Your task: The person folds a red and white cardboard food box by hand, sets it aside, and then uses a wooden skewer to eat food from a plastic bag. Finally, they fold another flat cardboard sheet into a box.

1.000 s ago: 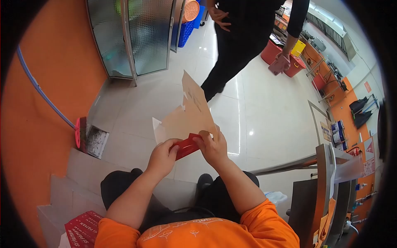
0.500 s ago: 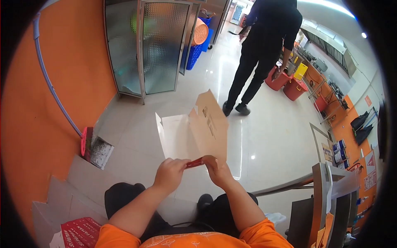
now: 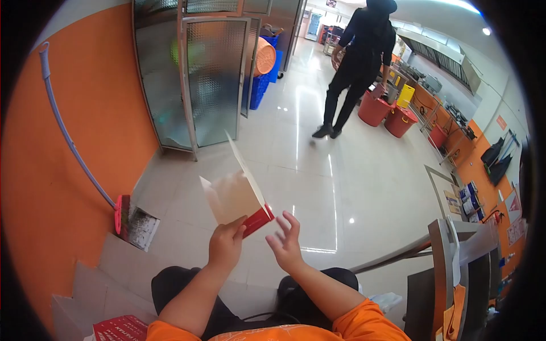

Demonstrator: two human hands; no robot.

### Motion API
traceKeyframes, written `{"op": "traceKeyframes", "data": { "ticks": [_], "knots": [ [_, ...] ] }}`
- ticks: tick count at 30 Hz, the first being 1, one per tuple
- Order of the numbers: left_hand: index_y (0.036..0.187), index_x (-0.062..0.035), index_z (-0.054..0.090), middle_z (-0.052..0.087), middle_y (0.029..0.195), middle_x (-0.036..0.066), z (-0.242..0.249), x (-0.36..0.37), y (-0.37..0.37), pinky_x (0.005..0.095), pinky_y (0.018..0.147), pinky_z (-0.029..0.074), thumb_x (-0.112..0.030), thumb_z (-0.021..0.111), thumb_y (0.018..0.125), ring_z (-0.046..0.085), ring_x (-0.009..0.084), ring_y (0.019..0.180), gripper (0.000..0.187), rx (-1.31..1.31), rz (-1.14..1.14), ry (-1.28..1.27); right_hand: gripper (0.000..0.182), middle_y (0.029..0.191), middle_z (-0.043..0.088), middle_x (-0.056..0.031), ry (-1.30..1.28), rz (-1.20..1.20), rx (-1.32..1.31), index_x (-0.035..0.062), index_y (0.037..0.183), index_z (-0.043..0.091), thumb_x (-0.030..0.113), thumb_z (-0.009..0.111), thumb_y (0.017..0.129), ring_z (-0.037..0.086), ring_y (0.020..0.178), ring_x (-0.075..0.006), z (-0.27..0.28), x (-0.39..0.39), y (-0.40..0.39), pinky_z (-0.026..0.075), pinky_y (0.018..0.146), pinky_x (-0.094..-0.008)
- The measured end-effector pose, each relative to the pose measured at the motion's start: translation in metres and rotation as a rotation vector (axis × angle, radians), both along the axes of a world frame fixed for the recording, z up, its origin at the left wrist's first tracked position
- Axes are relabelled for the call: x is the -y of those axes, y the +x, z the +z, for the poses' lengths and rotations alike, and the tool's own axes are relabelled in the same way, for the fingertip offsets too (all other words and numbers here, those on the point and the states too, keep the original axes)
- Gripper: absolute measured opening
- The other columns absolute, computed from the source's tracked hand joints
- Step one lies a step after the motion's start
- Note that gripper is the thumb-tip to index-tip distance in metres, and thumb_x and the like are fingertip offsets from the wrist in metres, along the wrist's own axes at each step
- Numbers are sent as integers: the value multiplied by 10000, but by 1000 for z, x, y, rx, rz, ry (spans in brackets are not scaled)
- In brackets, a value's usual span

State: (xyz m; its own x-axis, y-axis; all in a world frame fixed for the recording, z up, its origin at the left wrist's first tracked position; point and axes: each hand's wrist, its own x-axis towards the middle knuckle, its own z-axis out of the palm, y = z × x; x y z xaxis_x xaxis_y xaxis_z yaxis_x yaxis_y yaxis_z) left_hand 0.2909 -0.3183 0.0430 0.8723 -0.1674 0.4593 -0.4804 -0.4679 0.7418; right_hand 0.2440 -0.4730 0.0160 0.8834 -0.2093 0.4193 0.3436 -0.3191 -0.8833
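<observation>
A partly folded cardboard box (image 3: 233,196), pale inside with a red outer side, is held up in front of me over the tiled floor. My left hand (image 3: 226,244) grips its near left corner, fingers wrapped on the edge. Just right of the red side, my right hand (image 3: 286,243) is off the box with its fingers apart and nothing in them. One tall flap of the box stands up.
A person in dark clothes (image 3: 364,62) walks farther off, near red tubs (image 3: 374,109). Glass-panelled doors (image 3: 216,79) stand ahead left. A broom (image 3: 68,136) and dustpan (image 3: 142,228) lean at the orange wall. Red printed cardboard (image 3: 120,329) lies lower left; a metal frame (image 3: 441,256) stands right.
My right hand has let go of the box and opened. The box has turned, showing more of its red side. The person in dark clothes has moved farther away.
</observation>
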Motion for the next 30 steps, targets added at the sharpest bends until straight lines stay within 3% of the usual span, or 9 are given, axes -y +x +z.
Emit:
{"op": "traceKeyframes", "data": {
  "ticks": [2, 5, 9, 11, 16, 19, 21, 27, 30],
  "knots": [
    [1032, -111, 675, 665, 849, 104, -4, 4, -8, 387, 705, 503, -63, 615, 792, 612, 295, 788, 252, -5, -46, 49, 738, 1426, 211, -118, 670, 64, -465, 206, 1432, 82, 281, 591, 903, 356, 1278, -323, 6, 3, -3, 411, 970, -483],
    [1020, -115, 680, 668, 843, 78, -13, 16, -19, 386, 701, 498, -64, 600, 784, 625, 281, 814, 254, 127, -198, 155, 667, 1399, 240, -93, 886, 178, -545, 228, 1425, 111, 336, 539, 925, 408, 1225, -285, 2, 6, 0, 427, 945, -483],
    [1112, -70, 604, 640, 1049, 115, -7, 15, -18, 430, 781, 472, -80, 647, 788, 614, 310, 929, 326, 216, -228, 159, 545, 1184, 434, -66, 839, 131, -509, 164, 1349, 243, 287, 550, 917, 536, 1014, -202, 7, 17, 7, 506, 841, -425],
    [1155, -47, 565, 594, 1163, 124, 3, 4, -10, 439, 887, 416, -114, 639, 802, 567, 316, 1056, 367, 211, -195, 255, 245, 904, 534, -51, 767, -17, -532, 67, 1033, 411, 231, 543, 907, 589, 819, -163, 18, 29, 16, 543, 729, -374],
    [1216, -75, 548, 496, 1302, 133, 23, -47, 20, 479, 990, 295, -82, 560, 802, 450, 323, 1198, 414, 236, -1, 93, 405, 905, 544, -93, 566, -29, -591, 21, 1186, 462, 337, 462, 933, 567, 757, -193, 28, 106, 14, 490, 647, -327],
    [1225, -154, 568, 459, 1342, 122, 19, -56, 19, 504, 1046, 241, -109, 618, 761, 391, 339, 1249, 469, 298, -147, 222, 515, 1217, 551, -165, 743, 31, -590, -9, 1314, 419, 343, 438, 937, 554, 1094, -243, 35, 137, 2, 479, 873, -341],
    [1217, -242, 584, 430, 1370, 97, 16, -47, 8, 547, 1065, 209, -170, 691, 717, 345, 344, 1284, 516, 383, -228, 338, 488, 1234, 555, -147, 831, 179, -516, -24, 1301, 441, 305, 429, 940, 567, 1101, -216, 24, 151, 6, 462, 924, -317],
    [1032, -214, 674, 633, 1122, 46, 10, -29, -8, 532, 1054, 265, -204, 750, 714, 533, 281, 1130, 328, 464, -532, 452, 588, 1165, 608, -96, 853, 268, -509, 1, 1243, 528, 497, 383, 962, 573, 1054, -201, 5, 154, 22, 437, 934, -318],
    [1004, -121, 674, 678, 864, 96, 10, -25, -10, 379, 885, 462, -212, 710, 790, 648, 252, 806, 235, 213, -537, 299, 581, 1184, 573, -94, 593, -261, -587, 42, 1206, 554, 536, 424, 928, 529, 1083, -194, 17, 158, 23, 449, 866, -355]
  ]
}}
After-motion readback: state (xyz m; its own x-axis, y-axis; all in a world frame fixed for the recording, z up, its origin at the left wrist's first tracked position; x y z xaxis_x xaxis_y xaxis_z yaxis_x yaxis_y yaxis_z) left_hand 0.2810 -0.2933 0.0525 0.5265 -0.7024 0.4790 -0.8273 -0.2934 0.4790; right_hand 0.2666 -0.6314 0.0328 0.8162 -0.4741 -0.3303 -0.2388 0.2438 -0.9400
